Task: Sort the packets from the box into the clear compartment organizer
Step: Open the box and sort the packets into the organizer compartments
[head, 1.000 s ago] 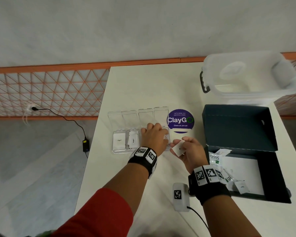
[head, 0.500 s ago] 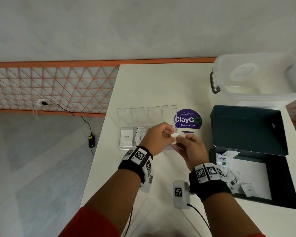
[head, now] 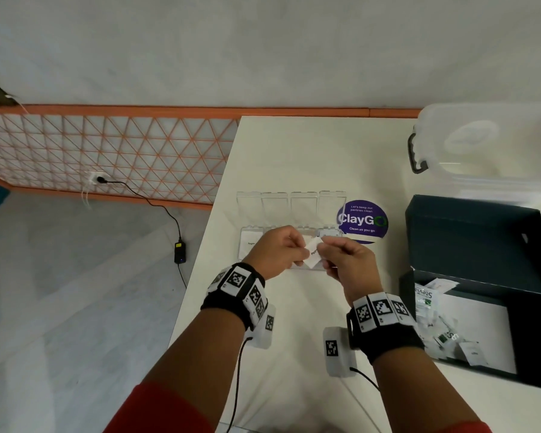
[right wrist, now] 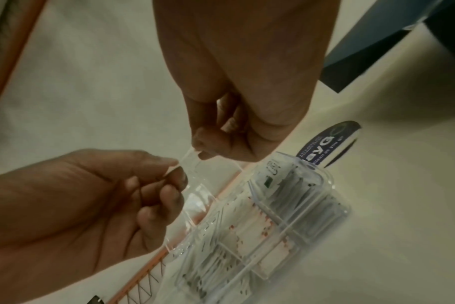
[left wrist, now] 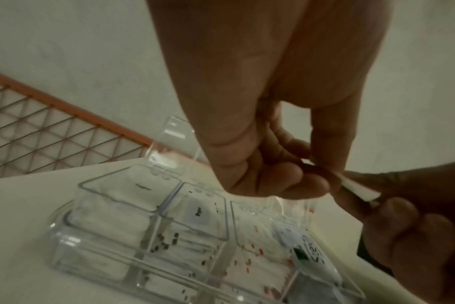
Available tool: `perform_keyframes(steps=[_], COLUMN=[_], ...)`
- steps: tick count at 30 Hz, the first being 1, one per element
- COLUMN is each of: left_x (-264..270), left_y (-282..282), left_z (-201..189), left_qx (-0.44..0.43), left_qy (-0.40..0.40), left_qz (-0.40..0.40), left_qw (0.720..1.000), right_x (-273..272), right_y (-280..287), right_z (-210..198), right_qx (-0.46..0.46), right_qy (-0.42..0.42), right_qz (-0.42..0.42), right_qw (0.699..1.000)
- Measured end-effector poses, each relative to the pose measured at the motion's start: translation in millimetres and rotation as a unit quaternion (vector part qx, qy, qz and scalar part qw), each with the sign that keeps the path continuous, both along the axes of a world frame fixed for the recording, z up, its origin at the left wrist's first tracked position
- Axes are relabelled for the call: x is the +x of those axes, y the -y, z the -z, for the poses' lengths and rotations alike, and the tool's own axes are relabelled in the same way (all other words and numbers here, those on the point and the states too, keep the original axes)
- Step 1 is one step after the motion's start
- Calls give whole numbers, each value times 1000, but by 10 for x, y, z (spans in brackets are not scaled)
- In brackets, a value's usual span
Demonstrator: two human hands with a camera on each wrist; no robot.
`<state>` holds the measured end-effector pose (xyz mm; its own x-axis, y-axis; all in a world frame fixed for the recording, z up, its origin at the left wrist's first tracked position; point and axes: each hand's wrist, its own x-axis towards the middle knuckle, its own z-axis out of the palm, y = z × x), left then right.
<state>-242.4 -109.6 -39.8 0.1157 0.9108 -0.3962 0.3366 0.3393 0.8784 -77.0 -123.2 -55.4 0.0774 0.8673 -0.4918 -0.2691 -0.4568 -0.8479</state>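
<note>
Both hands pinch one small white packet [head: 313, 253] between them, held in the air just above the clear compartment organizer [head: 250, 245]. Left hand [head: 277, 253] grips the packet's left edge with thumb and fingertips, remaining fingers curled under; right hand [head: 345, 260] pinches the right edge the same way. Packet is tilted, with dark print partly showing; text too small to read. In the left wrist view the packet [left wrist: 356, 188] shows as a thin white strip between the two sets of fingertips. In the right wrist view it is nearly edge-on [right wrist: 189, 158].

Organizer sits on the white table [head: 294, 151], directly under the hands, its lids [head: 291, 204] flipped open toward the far side. Compartments already hold white packets: leftmost stack reads something like "Sugar", next one has black print, the third has red marks, the rightmost has a green-and-white packet [left wrist: 309, 253].

Purple round ClayGo sticker [head: 362, 220] lies on the table just right of the organizer. Dark box [head: 475, 242] stands open at right, lid up, with more packets [head: 441, 326] piled at its near-left side, some green-labelled. Translucent plastic bin [head: 487, 145] with a dark handle sits beyond the box. Both wrists wear black bands with coded markers. Floor at left has a wall socket, cable and adapter [head: 180, 256].
</note>
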Motion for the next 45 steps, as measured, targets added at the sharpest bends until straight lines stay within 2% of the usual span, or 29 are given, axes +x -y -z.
perform_keyframes(steps=[3,8,13,16,21,23,26,29,32,37,41,45], left_x=[-140,-273,-457,-508,-389,-344,-321,-336,-357,-258,44,495], left_y=[24,41,34,22,-43,-71,-73,-59,-44,33,106,228], left_z=[27,21,82,158,291,351,450,484,437,310,245,223], left_qx=[24,78,95,89,79,78,78,69,99,213,244,249], left_qy=[1,1,-49,-97,-169,-203,-300,-331,-312,-240,-171,-121], left_qz=[-29,-38,-147,-165,-129,-89,-5,15,-2,-57,-12,73], left_qw=[999,996,983,978,974,972,951,941,945,945,955,958], right_x=[-92,-230,-266,-227,-213,-210,-169,-85,7,279,638,1100], right_y=[-30,-90,-115,-110,-51,-25,9,41,54,26,-44,-144], right_z=[-48,-97,-100,-102,-96,-94,-100,-116,-153,-279,-412,-570], right_qx=[14,42,41,33,26,24,18,12,8,0,-4,-2], right_qy=[-7,34,36,21,22,21,16,19,32,47,96,168], right_qz=[-21,-88,-49,-28,-14,-5,13,33,36,18,1,-29], right_qw=[1000,995,997,999,999,999,1000,999,999,999,995,985])
